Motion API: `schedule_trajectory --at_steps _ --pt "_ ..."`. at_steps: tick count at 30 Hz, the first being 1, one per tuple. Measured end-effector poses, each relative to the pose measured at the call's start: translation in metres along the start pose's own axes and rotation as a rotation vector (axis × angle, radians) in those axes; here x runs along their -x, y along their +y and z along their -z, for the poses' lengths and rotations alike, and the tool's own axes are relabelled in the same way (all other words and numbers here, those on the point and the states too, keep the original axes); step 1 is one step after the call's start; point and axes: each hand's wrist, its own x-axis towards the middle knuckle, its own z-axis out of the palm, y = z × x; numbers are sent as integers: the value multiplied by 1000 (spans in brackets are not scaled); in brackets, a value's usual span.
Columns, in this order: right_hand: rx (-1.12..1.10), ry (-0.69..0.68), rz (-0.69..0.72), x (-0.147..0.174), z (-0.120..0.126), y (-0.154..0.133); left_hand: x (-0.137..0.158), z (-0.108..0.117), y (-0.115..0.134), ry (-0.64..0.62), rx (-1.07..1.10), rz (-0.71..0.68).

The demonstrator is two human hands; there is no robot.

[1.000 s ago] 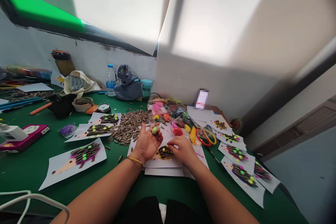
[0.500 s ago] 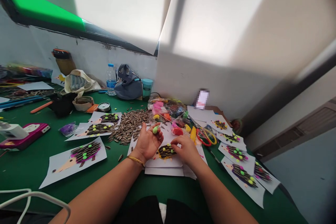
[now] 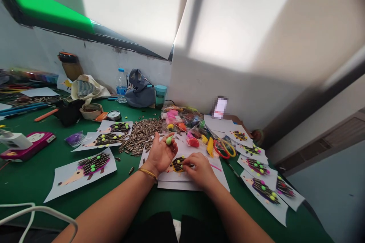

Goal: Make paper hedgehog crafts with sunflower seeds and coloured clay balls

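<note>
My left hand point(image 3: 162, 155) is turned palm up, its fingers curled around a lump of light green modelling clay point(image 3: 169, 140). Over the right part of a hedgehog picture point(image 3: 177, 164) is my right hand point(image 3: 198, 169), its thumb and fingertips pinched together against the picture; whatever they hold is hidden. Sunflower seeds in a yellow outline make up the hedgehog's back, with small light green balls on it. The picture's paper lies on other white sheets point(image 3: 179, 185) in front of me.
Loose sunflower seeds point(image 3: 142, 133) are heaped behind my left hand. Bagged coloured clay point(image 3: 182, 115) and scissors point(image 3: 225, 148) lie behind my right. More hedgehog pictures point(image 3: 85, 171) flank both sides. A water bottle point(image 3: 121, 87), bag point(image 3: 139, 91) and cup point(image 3: 160, 95) stand by the wall.
My right hand has shifted slightly left over the hedgehog, covering more of its right side. My left hand keeps the green clay in nearly the same place.
</note>
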Motion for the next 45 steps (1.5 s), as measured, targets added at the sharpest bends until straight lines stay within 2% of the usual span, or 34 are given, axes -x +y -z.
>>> schedule_trajectory --at_steps 19,30,45 --pt "-4 33 4 10 -3 0 1 -1 1 6 4 -8" --pt "112 98 -37 4 -2 0 0 -2 0 23 0 2" --pt "124 81 -58 1 -7 0 0 -1 0 13 -3 4"
